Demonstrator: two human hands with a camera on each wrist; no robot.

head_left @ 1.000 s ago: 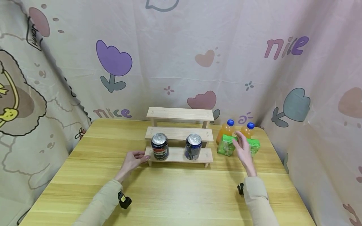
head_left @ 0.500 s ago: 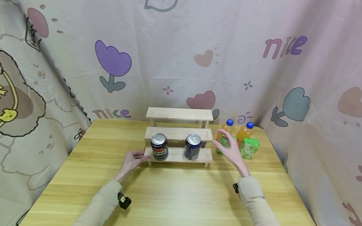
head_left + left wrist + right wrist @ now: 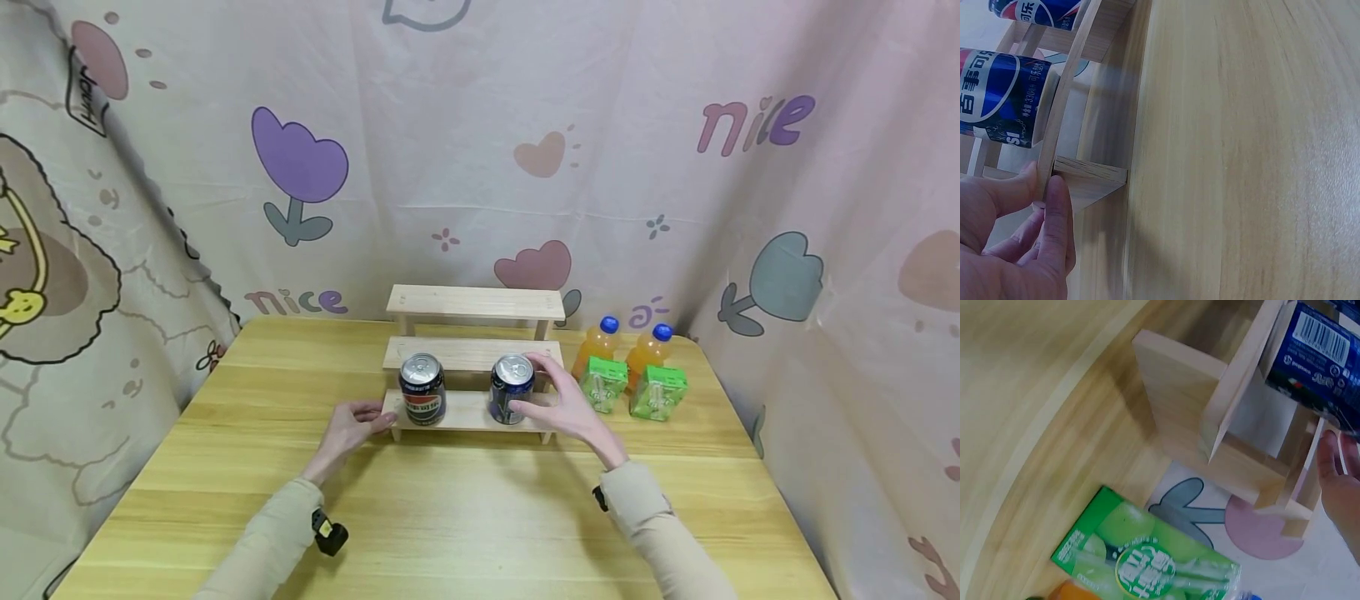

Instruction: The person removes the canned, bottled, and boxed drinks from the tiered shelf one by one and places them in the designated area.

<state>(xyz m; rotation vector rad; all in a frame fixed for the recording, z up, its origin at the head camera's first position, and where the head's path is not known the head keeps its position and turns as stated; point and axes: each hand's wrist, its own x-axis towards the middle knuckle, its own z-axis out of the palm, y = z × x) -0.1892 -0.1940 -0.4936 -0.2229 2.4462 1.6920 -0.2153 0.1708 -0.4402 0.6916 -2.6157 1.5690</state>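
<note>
A three-tier wooden shelf (image 3: 471, 354) stands on the table, with two dark blue Pepsi cans upright on its lowest step. My left hand (image 3: 352, 433) pinches the left end of that step between thumb and fingers, close to the left can (image 3: 423, 396). Around the right can (image 3: 504, 400) curls my right hand (image 3: 566, 406), its thumb at the front and its fingers at the far right side. The right wrist view shows fingers (image 3: 1330, 453) beside this can's barcode side, with the thumb out of sight.
Right of the shelf, two green juice boxes (image 3: 604, 383) (image 3: 659, 393) stand in front of two orange drink bottles (image 3: 597, 343) (image 3: 649, 352) with blue caps. A patterned curtain (image 3: 450, 150) hangs behind the wooden table (image 3: 465, 517).
My right hand has moved left from the juice boxes, fingers spread on the way, to the right can. My left hand has kept its place on the shelf end.
</note>
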